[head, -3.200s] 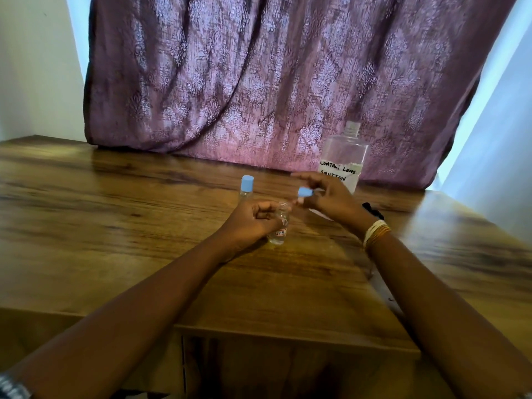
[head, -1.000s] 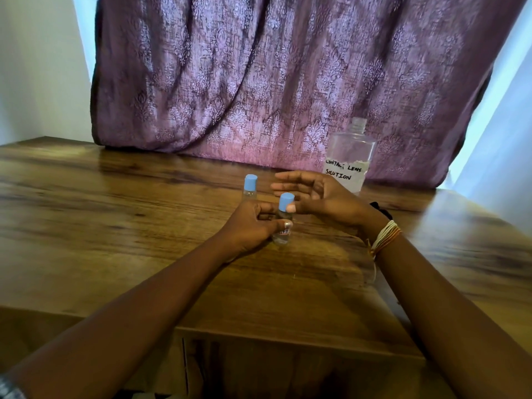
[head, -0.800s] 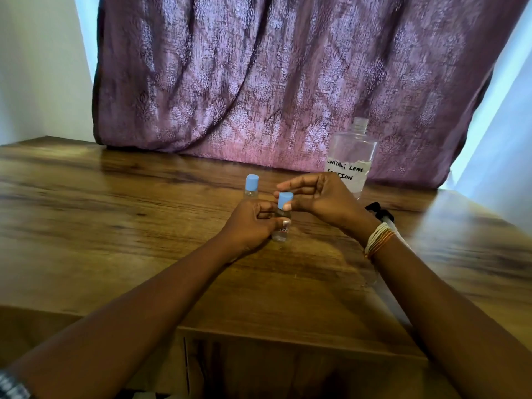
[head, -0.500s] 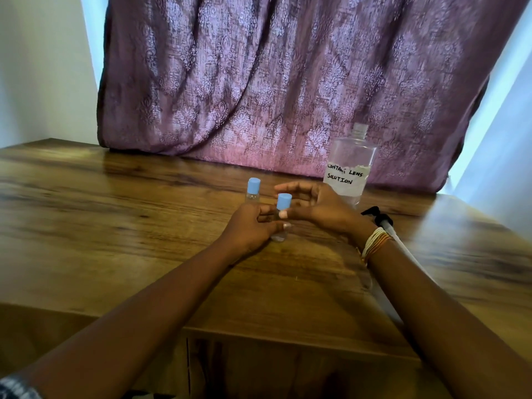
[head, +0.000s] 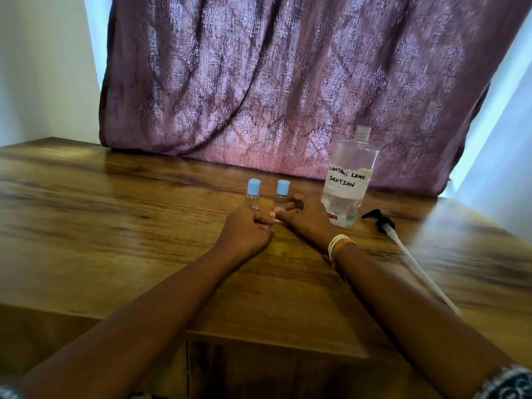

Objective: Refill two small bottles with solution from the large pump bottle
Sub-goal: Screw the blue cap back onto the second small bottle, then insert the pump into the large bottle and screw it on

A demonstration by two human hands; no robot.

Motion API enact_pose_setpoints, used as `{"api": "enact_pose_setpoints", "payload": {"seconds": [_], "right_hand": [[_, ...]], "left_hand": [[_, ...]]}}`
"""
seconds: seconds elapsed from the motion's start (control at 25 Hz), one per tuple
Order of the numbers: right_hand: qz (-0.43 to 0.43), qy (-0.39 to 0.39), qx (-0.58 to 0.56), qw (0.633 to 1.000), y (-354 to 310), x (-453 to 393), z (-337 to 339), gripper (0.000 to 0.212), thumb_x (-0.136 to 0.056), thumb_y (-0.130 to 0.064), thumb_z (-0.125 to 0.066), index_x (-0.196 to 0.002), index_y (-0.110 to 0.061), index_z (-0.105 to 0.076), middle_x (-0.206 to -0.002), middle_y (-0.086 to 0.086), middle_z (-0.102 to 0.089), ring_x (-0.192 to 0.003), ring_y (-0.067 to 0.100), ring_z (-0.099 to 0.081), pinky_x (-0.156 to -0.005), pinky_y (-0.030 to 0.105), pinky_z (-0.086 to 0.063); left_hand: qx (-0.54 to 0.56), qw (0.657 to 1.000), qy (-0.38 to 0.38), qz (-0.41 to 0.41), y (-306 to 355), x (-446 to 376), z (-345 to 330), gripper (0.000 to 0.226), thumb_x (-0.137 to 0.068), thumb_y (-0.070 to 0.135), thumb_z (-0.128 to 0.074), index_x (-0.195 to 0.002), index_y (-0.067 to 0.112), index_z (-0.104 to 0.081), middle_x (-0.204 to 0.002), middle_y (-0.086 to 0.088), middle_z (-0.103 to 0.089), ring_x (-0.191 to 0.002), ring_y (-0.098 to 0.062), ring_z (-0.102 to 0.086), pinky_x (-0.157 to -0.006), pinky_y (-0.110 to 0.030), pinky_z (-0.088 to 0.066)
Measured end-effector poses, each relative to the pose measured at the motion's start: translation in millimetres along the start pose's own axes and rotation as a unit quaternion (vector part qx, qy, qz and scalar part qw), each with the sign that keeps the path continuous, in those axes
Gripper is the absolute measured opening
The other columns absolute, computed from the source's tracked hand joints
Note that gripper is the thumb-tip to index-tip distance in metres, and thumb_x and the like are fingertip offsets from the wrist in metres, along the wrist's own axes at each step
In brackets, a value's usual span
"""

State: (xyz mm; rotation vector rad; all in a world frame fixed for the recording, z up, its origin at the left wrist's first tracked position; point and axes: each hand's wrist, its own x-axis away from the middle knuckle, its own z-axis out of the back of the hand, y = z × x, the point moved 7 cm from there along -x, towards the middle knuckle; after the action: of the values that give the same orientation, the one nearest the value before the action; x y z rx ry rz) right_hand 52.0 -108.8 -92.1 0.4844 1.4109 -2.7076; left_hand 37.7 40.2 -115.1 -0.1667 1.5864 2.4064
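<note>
Two clear small bottles [head: 267, 197], blue-capped, upright.

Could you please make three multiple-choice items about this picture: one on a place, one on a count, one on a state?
1. Where does the pump head lie?
A. On the table, right of the large bottle
B. Screwed on the large bottle
C. Between the two small bottles

2. How many small bottles carry a blue cap?
A. None
B. One
C. Two

3. What is the state of the large bottle?
A. Lying on its side
B. Upright, neck open
C. Upright, pump fitted

Key: 1 A, the pump head and its tube rest on the table beside the large bottle. 2 C, the left small bottle and the right small bottle are both capped blue. 3 B, its bare threaded neck shows at the top.
</note>
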Motion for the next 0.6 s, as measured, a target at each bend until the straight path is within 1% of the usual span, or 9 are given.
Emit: {"api": "enact_pose_setpoints", "payload": {"seconds": [0.08, 0.12, 0.2, 0.28, 0.36, 0.44, 0.48, 0.52, 0.6], "right_hand": [[-0.024, -0.029, -0.027, 0.999, 0.4, 5.3, -1.1, 0.048, -0.072, -0.012, -0.082, -0.115, -0.010, -0.062, -0.095, 0.000, -0.071, -0.085, 0.012, -0.068, -0.079, 0.031, -0.057], [-0.046, -0.038, -0.027, 0.998, 3.6, 8.0, 2.1, 0.049, -0.071, -0.012, -0.082, -0.116, -0.010, -0.061, -0.098, 0.000, -0.070, -0.089, 0.014, -0.067, -0.080, 0.030, -0.057], [-0.081, -0.030, 0.034, 0.996, 11.1, 16.4, 25.4, 0.037, -0.072, -0.010, -0.081, -0.106, -0.007, -0.065, -0.096, 0.006, -0.069, -0.092, 0.020, -0.066, -0.080, 0.030, -0.056], [-0.092, 0.007, 0.101, 0.991, 21.0, 24.0, 62.1, 0.022, -0.077, -0.008, -0.076, -0.095, -0.001, -0.067, -0.090, 0.013, -0.069, -0.088, 0.025, -0.066, -0.080, 0.036, -0.056], [-0.088, 0.067, 0.153, 0.982, 32.2, 29.3, 103.8, 0.011, -0.078, -0.008, -0.072, -0.083, -0.001, -0.067, -0.079, 0.013, -0.064, -0.076, 0.024, -0.061, -0.067, 0.033, -0.051], [-0.107, 0.144, 0.210, 0.961, 44.0, 31.4, 142.8, 0.016, -0.076, -0.012, -0.071, -0.067, -0.003, -0.063, -0.071, 0.016, -0.062, -0.069, 0.026, -0.059, -0.060, 0.031, -0.045], [-0.127, 0.173, 0.232, 0.949, 51.1, 31.4, 157.7, 0.017, -0.076, -0.016, -0.071, -0.069, -0.002, -0.064, -0.074, 0.018, -0.065, -0.073, 0.030, -0.061, -0.065, 0.034, -0.047], [-0.145, 0.189, 0.259, 0.936, 58.3, 29.5, 168.0, 0.019, -0.077, -0.020, -0.072, -0.079, -0.002, -0.067, -0.085, 0.020, -0.068, -0.084, 0.033, -0.064, -0.074, 0.037, -0.050], [-0.188, 0.147, 0.310, 0.920, 75.1, 24.0, 169.8, 0.032, -0.080, -0.027, -0.071, -0.102, -0.003, -0.066, -0.106, 0.020, -0.068, -0.101, 0.036, -0.062, -0.085, 0.038, -0.051]], "left_hand": [[-0.019, 0.999, 0.010, -0.025, 6.1, 3.5, 1.4, 0.017, -0.084, 0.007, -0.065, -0.097, 0.014, -0.073, -0.092, -0.003, -0.072, -0.074, -0.007, -0.062, -0.059, -0.019, -0.048], [-0.038, 0.998, 0.014, -0.050, 11.4, 7.0, 2.3, 0.017, -0.085, 0.008, -0.063, -0.099, 0.014, -0.073, -0.093, -0.001, -0.072, -0.073, -0.005, -0.061, -0.058, -0.015, -0.046], [-0.063, 0.991, 0.029, -0.116, 27.0, 16.5, 1.3, 0.019, -0.087, 0.010, -0.061, -0.104, 0.013, -0.072, -0.095, 0.001, -0.071, -0.079, -0.003, -0.062, -0.065, -0.012, -0.046], [-0.058, 0.984, 0.025, -0.168, 46.8, 23.8, -3.7, 0.022, -0.089, 0.013, -0.061, -0.110, 0.012, -0.069, -0.097, 0.003, -0.069, -0.084, -0.002, -0.062, -0.072, -0.011, -0.047], [-0.045, 0.977, -0.001, -0.210, 70.7, 20.1, -16.8, 0.028, -0.089, 0.014, -0.062, -0.116, 0.012, -0.066, -0.099, 0.001, -0.068, -0.087, -0.006, -0.061, -0.076, -0.017, -0.050], [-0.030, 0.972, -0.016, -0.231, 97.6, 4.5, -30.0, 0.035, -0.086, 0.013, -0.066, -0.120, 0.009, -0.062, -0.101, -0.003, -0.065, -0.091, -0.012, -0.060, -0.082, -0.025, -0.053], [-0.012, 0.974, -0.011, -0.224, 110.2, -7.4, -34.4, 0.039, -0.085, 0.015, -0.068, -0.122, 0.008, -0.060, -0.105, -0.006, -0.064, -0.093, -0.014, -0.058, -0.084, -0.028, -0.053], [0.006, 0.977, 0.001, -0.213, 122.2, -21.8, -37.2, 0.045, -0.084, 0.020, -0.070, -0.125, 0.007, -0.057, -0.110, -0.009, -0.063, -0.096, -0.017, -0.058, -0.086, -0.030, -0.052], [0.028, 0.983, 0.008, -0.183, 142.9, -50.1, -43.9, 0.057, -0.083, 0.030, -0.071, -0.132, 0.008, -0.050, -0.126, -0.013, -0.059, -0.110, -0.023, -0.057, -0.092, -0.033, -0.050]]}}
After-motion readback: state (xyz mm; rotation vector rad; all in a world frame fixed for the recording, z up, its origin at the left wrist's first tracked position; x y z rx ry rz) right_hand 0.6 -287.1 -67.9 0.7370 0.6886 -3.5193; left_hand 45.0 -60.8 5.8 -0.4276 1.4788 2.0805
